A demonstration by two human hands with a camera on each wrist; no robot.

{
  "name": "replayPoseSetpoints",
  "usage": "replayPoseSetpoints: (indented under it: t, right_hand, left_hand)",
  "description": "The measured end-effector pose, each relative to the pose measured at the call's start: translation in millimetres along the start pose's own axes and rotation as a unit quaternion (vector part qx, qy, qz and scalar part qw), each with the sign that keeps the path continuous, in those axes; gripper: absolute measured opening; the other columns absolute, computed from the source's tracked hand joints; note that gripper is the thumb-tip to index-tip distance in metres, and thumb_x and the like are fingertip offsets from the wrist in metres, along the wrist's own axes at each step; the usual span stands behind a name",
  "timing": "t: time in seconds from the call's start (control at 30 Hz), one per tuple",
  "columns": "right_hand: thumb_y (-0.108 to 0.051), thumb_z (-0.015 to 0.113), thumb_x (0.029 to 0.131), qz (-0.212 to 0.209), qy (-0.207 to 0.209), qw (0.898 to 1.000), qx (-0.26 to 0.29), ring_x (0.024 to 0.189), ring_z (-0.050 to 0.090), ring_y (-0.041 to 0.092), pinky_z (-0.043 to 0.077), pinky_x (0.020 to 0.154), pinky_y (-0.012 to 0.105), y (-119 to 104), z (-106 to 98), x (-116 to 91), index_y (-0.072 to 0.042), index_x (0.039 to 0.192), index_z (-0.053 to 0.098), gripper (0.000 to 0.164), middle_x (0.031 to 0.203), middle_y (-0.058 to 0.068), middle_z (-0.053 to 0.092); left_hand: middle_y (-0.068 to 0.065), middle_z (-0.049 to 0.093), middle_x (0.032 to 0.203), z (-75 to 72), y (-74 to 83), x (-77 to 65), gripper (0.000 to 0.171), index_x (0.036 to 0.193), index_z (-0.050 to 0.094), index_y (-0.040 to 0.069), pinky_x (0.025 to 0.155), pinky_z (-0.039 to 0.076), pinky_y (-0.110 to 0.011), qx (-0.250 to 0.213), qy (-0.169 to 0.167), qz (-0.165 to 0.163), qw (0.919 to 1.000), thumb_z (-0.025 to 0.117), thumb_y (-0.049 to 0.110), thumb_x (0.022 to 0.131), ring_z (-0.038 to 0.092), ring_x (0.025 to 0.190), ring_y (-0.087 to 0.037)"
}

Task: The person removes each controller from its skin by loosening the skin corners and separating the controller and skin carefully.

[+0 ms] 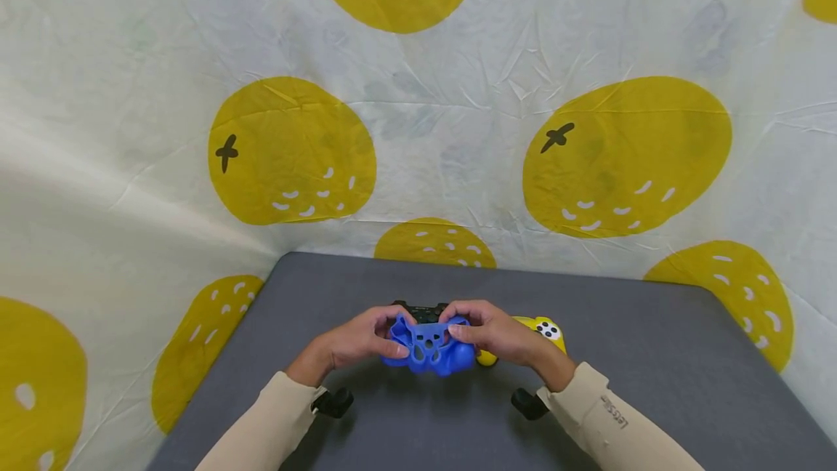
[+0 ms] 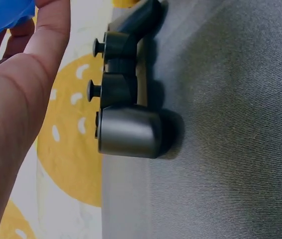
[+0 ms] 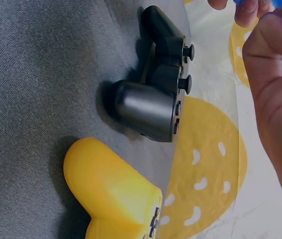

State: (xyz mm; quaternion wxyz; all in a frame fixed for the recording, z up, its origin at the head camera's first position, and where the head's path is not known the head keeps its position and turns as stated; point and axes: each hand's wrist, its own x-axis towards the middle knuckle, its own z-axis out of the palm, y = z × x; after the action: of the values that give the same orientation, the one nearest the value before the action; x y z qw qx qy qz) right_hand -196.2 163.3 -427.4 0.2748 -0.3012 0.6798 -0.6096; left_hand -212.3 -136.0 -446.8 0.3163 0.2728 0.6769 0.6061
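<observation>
Beige sleeves point(image 1: 261, 420) nearest, over a grey table point(image 1: 673, 362), with a blue cover point(image 1: 428, 349) held up between them.
The left hand point(image 1: 358, 340) pinches the blue cover's left end, thumb on its near side, fingers curled behind, closed down to the thin wall. The blue cover is in the air, cut-outs showing; beyond it a black controller point(image 1: 423, 314) lies on the grey table, sticks up. The right hand point(image 1: 498, 334) grips the other end just as closely, thumb in front. Behind this hand lies a yellow controller point(image 1: 556, 336), partly hidden, before a fruit-print sheet point(image 1: 451, 158).
</observation>
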Motion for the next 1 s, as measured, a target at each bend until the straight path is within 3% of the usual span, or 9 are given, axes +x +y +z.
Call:
replayPoseSetpoints:
  t: [0.2, 0.43, 0.67, 0.77, 0.9, 1.0]
  right_hand:
    - [-0.021, 0.064, 0.104, -0.028, -0.049, 0.997, 0.048, 0.085, 0.063, 0.007, 0.055, 0.072, 0.021, -1.6, -2.5, -2.1, 0.013, 0.129, 0.053, 0.043, 0.106, 0.000, 0.069]
    - [-0.017, 0.071, 0.099, -0.023, -0.094, 0.990, 0.107, 0.102, 0.069, 0.012, 0.060, 0.087, 0.028, -0.8, -5.9, -1.0, 0.007, 0.135, 0.051, 0.048, 0.117, 0.003, 0.070]
    - [-0.018, 0.058, 0.107, -0.027, -0.099, 0.987, 0.119, 0.073, 0.058, 0.008, 0.049, 0.063, 0.023, 0.7, -3.5, -2.9, 0.008, 0.136, 0.047, 0.041, 0.106, -0.003, 0.072]
    - [-0.018, 0.054, 0.109, -0.029, -0.104, 0.986, 0.127, 0.070, 0.056, 0.008, 0.049, 0.062, 0.023, -1.4, -1.8, -2.6, 0.005, 0.135, 0.048, 0.036, 0.107, -0.003, 0.072]
    - [-0.017, 0.051, 0.110, -0.031, -0.096, 0.986, 0.131, 0.073, 0.062, 0.006, 0.053, 0.064, 0.021, -5.0, -0.6, -2.3, -0.001, 0.134, 0.052, 0.029, 0.106, -0.003, 0.073]
    - [-0.014, 0.052, 0.109, -0.029, -0.089, 0.987, 0.132, 0.082, 0.068, 0.005, 0.059, 0.074, 0.021, -7.1, 1.4, -1.1, -0.003, 0.132, 0.055, 0.025, 0.106, -0.003, 0.074]
  left_hand:
    - [0.000, 0.071, 0.104, 0.9, 0.7, -2.0, 0.050, 0.127, 0.055, -0.012, 0.084, 0.061, -0.026, -0.025, 0.022, 0.021, 0.9992, 0.079, 0.015, 0.092, 0.067, 0.088, -0.014]
    - [-0.002, 0.065, 0.124, 6.3, 3.0, -0.2, 0.069, 0.144, 0.048, -0.004, 0.091, 0.061, -0.028, -0.092, 0.015, 0.024, 0.9953, 0.083, 0.015, 0.088, 0.068, 0.107, -0.015]
    - [-0.003, 0.069, 0.117, 8.0, 3.6, -1.7, 0.050, 0.138, 0.057, 0.005, 0.091, 0.062, -0.034, -0.116, -0.004, 0.037, 0.9925, 0.077, 0.021, 0.094, 0.072, 0.102, -0.018]
    - [-0.002, 0.069, 0.118, 8.3, 3.7, -2.4, 0.048, 0.137, 0.058, 0.004, 0.091, 0.062, -0.034, -0.112, 0.005, 0.039, 0.9929, 0.076, 0.021, 0.095, 0.073, 0.101, -0.017]
    - [0.000, 0.069, 0.115, 9.0, 5.0, -2.9, 0.056, 0.140, 0.053, -0.007, 0.091, 0.061, -0.033, -0.097, 0.031, 0.045, 0.9938, 0.076, 0.020, 0.096, 0.072, 0.099, -0.015]
    - [0.000, 0.072, 0.108, 9.0, 5.5, -3.9, 0.056, 0.139, 0.052, -0.009, 0.089, 0.061, -0.032, -0.085, 0.049, 0.047, 0.9941, 0.075, 0.019, 0.096, 0.072, 0.097, -0.015]
